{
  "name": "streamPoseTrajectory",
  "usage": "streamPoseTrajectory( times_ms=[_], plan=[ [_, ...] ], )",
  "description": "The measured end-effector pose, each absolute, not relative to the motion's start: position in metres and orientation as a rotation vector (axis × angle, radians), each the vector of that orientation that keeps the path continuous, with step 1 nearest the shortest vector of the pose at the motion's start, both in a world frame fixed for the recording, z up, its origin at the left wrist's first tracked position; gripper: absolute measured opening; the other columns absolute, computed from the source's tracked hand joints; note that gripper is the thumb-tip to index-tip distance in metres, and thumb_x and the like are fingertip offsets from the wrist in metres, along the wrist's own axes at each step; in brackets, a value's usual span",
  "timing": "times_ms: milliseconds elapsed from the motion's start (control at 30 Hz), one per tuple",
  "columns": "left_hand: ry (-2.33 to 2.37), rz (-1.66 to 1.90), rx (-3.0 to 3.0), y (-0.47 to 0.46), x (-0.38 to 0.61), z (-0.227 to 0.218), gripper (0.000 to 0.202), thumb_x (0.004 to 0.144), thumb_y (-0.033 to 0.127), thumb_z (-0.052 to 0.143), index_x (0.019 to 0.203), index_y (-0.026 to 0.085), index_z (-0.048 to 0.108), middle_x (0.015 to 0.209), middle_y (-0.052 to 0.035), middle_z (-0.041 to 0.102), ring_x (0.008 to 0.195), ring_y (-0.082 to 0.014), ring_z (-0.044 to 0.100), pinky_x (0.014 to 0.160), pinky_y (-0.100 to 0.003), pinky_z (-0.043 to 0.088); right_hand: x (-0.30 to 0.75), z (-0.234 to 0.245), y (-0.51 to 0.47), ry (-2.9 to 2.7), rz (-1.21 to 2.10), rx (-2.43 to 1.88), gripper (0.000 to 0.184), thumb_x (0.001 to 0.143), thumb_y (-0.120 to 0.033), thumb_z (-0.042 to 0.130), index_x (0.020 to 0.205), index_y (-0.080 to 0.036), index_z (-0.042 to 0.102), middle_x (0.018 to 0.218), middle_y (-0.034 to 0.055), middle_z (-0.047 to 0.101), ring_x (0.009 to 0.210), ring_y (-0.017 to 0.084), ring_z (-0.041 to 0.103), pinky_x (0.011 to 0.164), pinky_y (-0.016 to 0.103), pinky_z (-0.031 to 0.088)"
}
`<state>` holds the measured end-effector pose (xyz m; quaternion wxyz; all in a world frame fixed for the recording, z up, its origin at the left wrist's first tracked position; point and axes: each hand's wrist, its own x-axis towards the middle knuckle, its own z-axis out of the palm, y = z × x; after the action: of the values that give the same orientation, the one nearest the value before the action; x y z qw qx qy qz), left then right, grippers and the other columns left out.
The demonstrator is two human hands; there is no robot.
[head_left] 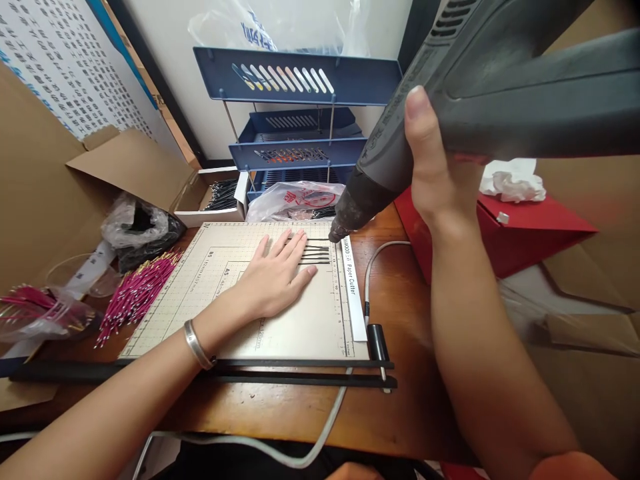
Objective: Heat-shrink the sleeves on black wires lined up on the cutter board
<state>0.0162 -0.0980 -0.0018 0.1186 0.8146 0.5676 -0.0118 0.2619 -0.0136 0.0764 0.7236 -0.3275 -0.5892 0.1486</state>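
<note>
My left hand (273, 277) lies flat with its fingers stretched out on a cream paper cutter board (200, 313) marked with a grid. Under its fingers run several short black wires (316, 255), whose ends stick out to the right; their other ends are hidden by the hand. My right hand (440, 167) is wrapped round a large dark grey heat gun (395, 133), thumb along its side. The gun's nozzle points down and left, close to the far wire ends at the board's right edge.
Bundled magenta wires (140, 287) lie left of the board. Behind it stand a blue tiered rack (295, 157), a plastic bag (295, 200) and a white box (210, 215) of black wires. A red box (540, 227) is at right. A pale cord (320, 433) crosses the front.
</note>
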Motion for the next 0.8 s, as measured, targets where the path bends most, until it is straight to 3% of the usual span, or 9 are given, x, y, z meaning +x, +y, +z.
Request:
streamPoseTrajectory(
  times_ms=[167,300,467,667,800],
  plan=[
    [1.663,-0.052,2.385,-0.092,0.018,0.000,0.086,0.113,0.065,0.016,0.181,0.012,0.018,0.188,-0.0104,0.010,0.176,-0.0330,0.003,0.142,-0.061,0.002,0.260,0.077,-0.014,-1.277,0.314,-0.706,0.039,0.091,-0.051,0.085,0.123,-0.032,0.074,0.143,-0.0016,0.075,0.164,0.027,0.048,0.142,0.049,0.034],
    [1.646,-0.032,2.377,-0.095,0.014,0.001,0.087,0.113,0.067,0.016,0.181,0.012,0.016,0.187,-0.0114,0.009,0.176,-0.0332,0.006,0.142,-0.061,0.003,0.259,0.078,-0.016,-1.299,0.299,-0.679,0.037,0.091,-0.050,0.084,0.122,-0.032,0.075,0.142,-0.0020,0.075,0.154,0.026,0.060,0.141,0.047,0.036],
    [1.659,0.035,2.421,-0.102,0.010,0.001,0.088,0.113,0.067,0.015,0.181,0.011,0.016,0.187,-0.0106,0.012,0.176,-0.0317,0.008,0.143,-0.059,0.003,0.263,0.077,-0.013,-1.302,0.279,-0.705,0.045,0.093,-0.060,0.081,0.128,-0.032,0.073,0.149,-0.0007,0.072,0.159,0.028,0.054,0.143,0.045,0.031],
    [1.627,-0.109,2.404,-0.099,0.017,0.004,0.088,0.112,0.063,0.014,0.180,0.007,0.015,0.187,-0.0111,0.007,0.176,-0.0332,-0.001,0.143,-0.061,0.003,0.269,0.074,-0.006,-1.352,0.253,-0.769,0.043,0.096,-0.056,0.077,0.134,-0.038,0.071,0.154,-0.0033,0.069,0.168,0.027,0.041,0.143,0.046,0.032],
    [1.624,-0.119,2.370,-0.095,0.018,0.007,0.089,0.112,0.064,0.013,0.181,0.008,0.014,0.187,-0.0107,0.005,0.176,-0.0325,-0.003,0.143,-0.061,0.002,0.265,0.073,-0.008,-1.327,0.236,-0.800,0.044,0.093,-0.058,0.080,0.131,-0.036,0.073,0.152,-0.0015,0.071,0.165,0.028,0.046,0.142,0.047,0.033]
  ],
)
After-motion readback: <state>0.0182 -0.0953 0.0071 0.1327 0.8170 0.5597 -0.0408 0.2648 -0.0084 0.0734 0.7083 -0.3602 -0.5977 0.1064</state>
